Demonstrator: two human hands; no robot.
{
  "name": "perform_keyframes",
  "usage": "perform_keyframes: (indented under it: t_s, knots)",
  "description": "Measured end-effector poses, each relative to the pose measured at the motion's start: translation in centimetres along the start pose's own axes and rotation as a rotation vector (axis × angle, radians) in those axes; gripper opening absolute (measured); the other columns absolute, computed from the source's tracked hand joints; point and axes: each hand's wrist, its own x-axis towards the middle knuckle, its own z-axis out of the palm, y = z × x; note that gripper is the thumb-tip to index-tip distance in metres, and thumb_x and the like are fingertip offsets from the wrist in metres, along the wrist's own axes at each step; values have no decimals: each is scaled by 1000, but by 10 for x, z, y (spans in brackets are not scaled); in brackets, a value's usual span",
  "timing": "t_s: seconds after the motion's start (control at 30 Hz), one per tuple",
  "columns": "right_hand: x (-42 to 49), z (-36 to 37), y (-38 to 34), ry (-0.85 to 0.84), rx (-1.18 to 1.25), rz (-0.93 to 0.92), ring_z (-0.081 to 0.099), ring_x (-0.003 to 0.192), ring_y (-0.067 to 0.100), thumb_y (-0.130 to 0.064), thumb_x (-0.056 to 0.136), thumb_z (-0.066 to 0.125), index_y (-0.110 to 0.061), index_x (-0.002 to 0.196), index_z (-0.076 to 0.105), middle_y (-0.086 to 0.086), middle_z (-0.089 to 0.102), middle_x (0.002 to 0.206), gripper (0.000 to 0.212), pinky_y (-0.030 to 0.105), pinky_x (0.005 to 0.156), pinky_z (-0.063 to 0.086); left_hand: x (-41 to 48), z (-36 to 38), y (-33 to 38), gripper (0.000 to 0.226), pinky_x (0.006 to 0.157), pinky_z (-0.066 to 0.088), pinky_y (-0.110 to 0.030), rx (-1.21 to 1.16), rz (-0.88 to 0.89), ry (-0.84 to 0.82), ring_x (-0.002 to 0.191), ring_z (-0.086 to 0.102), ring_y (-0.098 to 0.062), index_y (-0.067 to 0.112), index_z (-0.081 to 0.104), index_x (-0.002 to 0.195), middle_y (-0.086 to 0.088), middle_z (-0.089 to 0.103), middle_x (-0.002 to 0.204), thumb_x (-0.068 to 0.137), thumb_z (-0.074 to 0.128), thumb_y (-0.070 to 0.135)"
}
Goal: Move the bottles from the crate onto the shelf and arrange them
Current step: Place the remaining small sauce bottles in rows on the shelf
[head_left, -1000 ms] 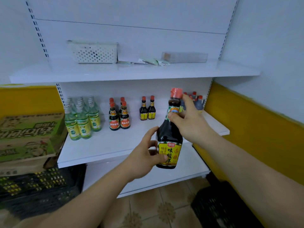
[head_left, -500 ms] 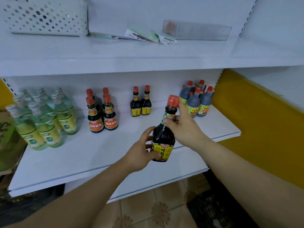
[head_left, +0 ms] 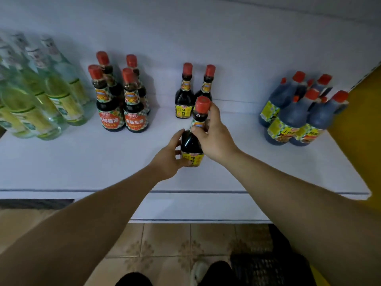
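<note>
The shelf [head_left: 82,162] was a wide white board with stuff sorted by kind. Green bottles [head_left: 51,100] stood at the left end, dark jugs [head_left: 294,118] at the right, four red-label bottles [head_left: 115,118] left of the middle, and a yellow-label pair [head_left: 183,100] at the back. The crate [head_left: 263,267] sat on the floor under the right arm.

The bottle [head_left: 190,143] stood upright mid-shelf, just in front of that pair. It had the same label, so I'd guess it was joining them. The right hand [head_left: 216,137] wrapped its neck under the cap and the left hand [head_left: 169,159] gripped the base, probably to steer. Couldn't tell if it had touched down. Nothing blocked the spot, only the pair was close enough to knock.
</note>
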Motion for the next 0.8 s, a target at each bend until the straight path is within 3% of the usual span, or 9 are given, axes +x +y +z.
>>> perform_keyframes:
  t_s: [0.2,0.3,0.47,0.6,0.7,0.8]
  knots:
    - [42,21,32,-24,39,-84,63,101,26,-20,92,57,-36,146,20,5,67,114,67,35,87,49,40,3,-30,94,78,51,-24,-17,9,78,107,58,-16,32,9,149,2,40,141,82,66,-2]
    - [51,30,42,-10,51,-94,63,104,24,-20,92,58,-36,146,21,4,66,117,67,37,90,50,53,4,-39,91,83,52,-29,-29,15,111,113,57,-19,32,9,149,-1,37,146,85,63,-4]
    - [81,41,47,30,91,-117,62,107,22,-20,92,60,-32,145,26,1,65,120,65,36,93,49,78,-7,-42,90,74,46,-8,-26,37,168,108,57,-12,35,10,149,8,44,131,85,61,-4]
    - [107,47,48,70,63,-137,63,105,22,-19,91,59,-31,145,27,2,65,117,64,36,92,49,100,-11,-43,90,84,45,-22,-7,26,214,106,57,-9,39,5,148,14,46,125,88,58,0]
    - [124,46,51,83,48,-135,62,105,21,-17,93,57,-29,144,28,3,64,118,60,29,87,45,115,-10,-40,90,89,52,-34,-5,21,251,107,59,-14,43,4,148,13,51,121,87,55,2]
    - [138,46,53,88,55,-128,61,106,20,-15,92,57,-29,140,32,3,63,117,55,32,89,46,125,-9,-40,94,97,49,-38,10,34,256,109,60,-15,41,5,148,11,53,120,83,62,5]
